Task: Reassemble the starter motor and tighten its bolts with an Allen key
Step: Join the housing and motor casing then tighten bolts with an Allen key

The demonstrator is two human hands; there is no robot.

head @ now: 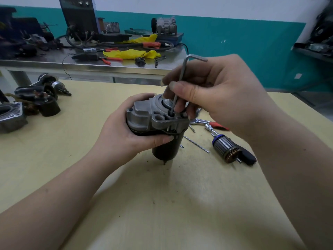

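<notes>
Right hand [212, 91] pinching the Allen key [177, 87] down into a bolt atop the starter motor [158, 127], left hand [126, 134] gripping it upright on the table [162, 195], and honestly a tilted key could slip and round the bolt.

The left hand [124, 134] wrapped, fingers curled, around something it held; the right hand [212, 91] pinched, apparently between thumb and fingertips, above it, forearms bare.

A dull cast-metal housing [144, 112] is seen above a matt black motor body [164, 150], a smooth steel Allen key [182, 82], and a matt pale wooden tabletop [162, 204].
</notes>
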